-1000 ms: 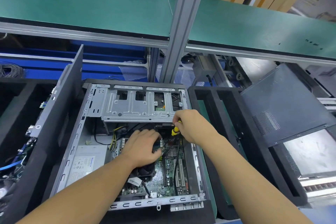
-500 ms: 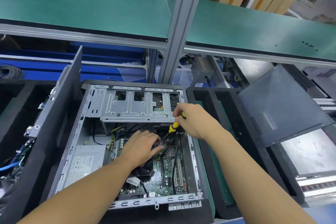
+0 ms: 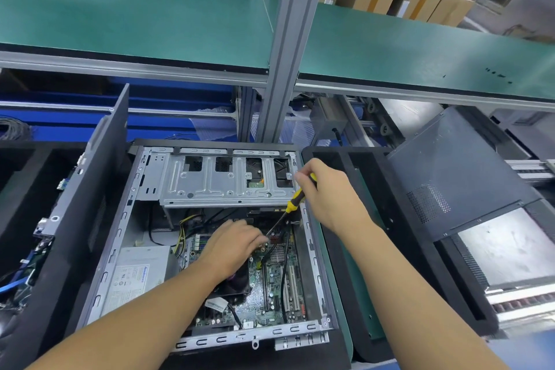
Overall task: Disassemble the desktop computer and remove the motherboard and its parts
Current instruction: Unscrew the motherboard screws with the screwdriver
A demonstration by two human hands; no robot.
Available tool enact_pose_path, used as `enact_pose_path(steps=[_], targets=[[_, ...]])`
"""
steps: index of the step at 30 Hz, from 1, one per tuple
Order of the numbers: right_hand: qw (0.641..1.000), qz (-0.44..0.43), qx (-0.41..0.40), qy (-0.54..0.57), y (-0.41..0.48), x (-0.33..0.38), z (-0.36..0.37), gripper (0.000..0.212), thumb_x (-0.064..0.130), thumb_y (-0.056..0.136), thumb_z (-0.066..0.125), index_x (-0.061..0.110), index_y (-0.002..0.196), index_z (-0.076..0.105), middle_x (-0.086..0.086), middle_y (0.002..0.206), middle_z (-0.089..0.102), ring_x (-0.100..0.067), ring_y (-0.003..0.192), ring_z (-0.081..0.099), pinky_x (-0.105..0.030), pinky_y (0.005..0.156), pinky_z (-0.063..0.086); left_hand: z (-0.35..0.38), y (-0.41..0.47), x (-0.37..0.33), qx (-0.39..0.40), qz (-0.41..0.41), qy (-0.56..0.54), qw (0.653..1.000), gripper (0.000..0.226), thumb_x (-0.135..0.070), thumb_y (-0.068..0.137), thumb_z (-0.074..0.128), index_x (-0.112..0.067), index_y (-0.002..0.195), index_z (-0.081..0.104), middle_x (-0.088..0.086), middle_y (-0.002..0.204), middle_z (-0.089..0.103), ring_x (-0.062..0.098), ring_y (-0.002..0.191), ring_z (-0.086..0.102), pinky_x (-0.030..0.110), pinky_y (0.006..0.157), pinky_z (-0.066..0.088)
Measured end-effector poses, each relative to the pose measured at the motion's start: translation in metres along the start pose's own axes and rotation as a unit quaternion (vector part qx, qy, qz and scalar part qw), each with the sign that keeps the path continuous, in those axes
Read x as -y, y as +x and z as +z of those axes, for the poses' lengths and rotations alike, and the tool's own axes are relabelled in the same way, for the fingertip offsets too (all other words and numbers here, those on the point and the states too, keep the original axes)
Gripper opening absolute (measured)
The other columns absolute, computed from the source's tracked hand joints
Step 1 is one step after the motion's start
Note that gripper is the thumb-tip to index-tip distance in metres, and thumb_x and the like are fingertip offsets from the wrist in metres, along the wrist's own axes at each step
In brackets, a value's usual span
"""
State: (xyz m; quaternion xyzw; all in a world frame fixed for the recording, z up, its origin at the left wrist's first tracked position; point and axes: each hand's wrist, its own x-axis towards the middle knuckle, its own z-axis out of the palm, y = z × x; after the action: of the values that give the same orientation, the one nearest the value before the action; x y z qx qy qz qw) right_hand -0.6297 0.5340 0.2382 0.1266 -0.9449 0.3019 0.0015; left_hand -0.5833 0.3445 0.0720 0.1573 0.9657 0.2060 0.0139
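Note:
An open desktop case [image 3: 118, 252] lies on its side in front of me. Inside it sits the green motherboard [image 3: 271, 288], with a silver drive cage [image 3: 210, 186] above and a grey power supply [image 3: 136, 275] at the left. My right hand [image 3: 329, 192] grips a yellow-and-black screwdriver [image 3: 292, 203], whose shaft slants down-left to the board. My left hand [image 3: 235, 246] rests on the board beside the black fan [image 3: 237, 282], fingertips close to the screwdriver tip. What those fingertips touch is hidden.
A black side panel [image 3: 90, 219] stands upright left of the case. A black foam tray [image 3: 390, 249] and a dark cover panel [image 3: 456, 171] lie to the right. A grey post [image 3: 285, 54] and green shelf [image 3: 120, 18] rise behind. Black cables [image 3: 283, 273] cross the board.
My right hand has lifted up and to the right, pulling the screwdriver handle higher so the shaft shows. The left hand stays on the board, shifted only slightly.

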Motion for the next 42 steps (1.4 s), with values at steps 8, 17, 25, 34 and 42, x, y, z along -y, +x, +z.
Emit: enact_pose_path(steps=[8,17,25,34,42], targets=[[0.953,0.143,-0.184,0.195,-0.003,-0.047,-0.015,0.032,0.049,0.097,0.052,0.021,0.081,0.057,0.000,0.059,0.057,-0.015,0.052,0.052,-0.030,0.053,0.044,-0.030,0.005,-0.050,0.079,-0.184,-0.667,0.718,0.025,-0.005,0.102,0.049,-0.010,0.115,0.069,0.015,0.106,0.074,0.024,0.093,0.072,0.025,0.075,0.058],[0.839,0.222,-0.238,0.437,-0.042,-0.105,-0.034,0.039,0.045,0.097,0.055,0.006,0.093,0.059,-0.012,0.070,0.068,-0.017,0.053,0.056,-0.028,0.047,0.046,-0.056,0.045,-0.111,0.110,-0.232,-0.788,0.560,0.023,-0.011,0.105,0.041,0.003,0.116,0.055,0.023,0.111,0.071,0.027,0.095,0.074,0.029,0.068,0.061],[0.823,0.307,-0.314,0.362,-0.105,-0.156,-0.061,0.035,0.048,0.097,0.050,0.015,0.091,0.059,-0.001,0.056,0.057,-0.015,0.047,0.046,-0.028,0.048,0.040,-0.029,0.086,-0.175,0.272,-0.217,-0.643,0.682,0.021,-0.013,0.105,0.048,0.002,0.107,0.062,0.017,0.093,0.075,0.022,0.080,0.075,0.030,0.064,0.061],[0.781,0.366,-0.380,0.335,-0.167,-0.190,-0.085,0.032,0.044,0.100,0.049,0.013,0.098,0.060,-0.009,0.066,0.065,-0.018,0.052,0.048,-0.034,0.055,0.043,0.053,0.101,-0.254,0.398,-0.226,-0.461,0.761,0.030,0.002,0.097,0.030,0.001,0.105,0.059,0.016,0.089,0.070,0.023,0.074,0.074,0.028,0.056,0.057],[0.777,0.376,-0.401,0.307,-0.182,-0.197,-0.092,0.029,0.039,0.103,0.047,0.013,0.098,0.058,0.006,0.054,0.063,-0.011,0.045,0.047,-0.018,0.042,0.042,0.082,0.111,-0.264,0.396,-0.263,-0.436,0.764,0.021,-0.016,0.102,0.038,-0.009,0.100,0.058,0.007,0.091,0.063,0.018,0.077,0.060,0.024,0.061,0.044]])
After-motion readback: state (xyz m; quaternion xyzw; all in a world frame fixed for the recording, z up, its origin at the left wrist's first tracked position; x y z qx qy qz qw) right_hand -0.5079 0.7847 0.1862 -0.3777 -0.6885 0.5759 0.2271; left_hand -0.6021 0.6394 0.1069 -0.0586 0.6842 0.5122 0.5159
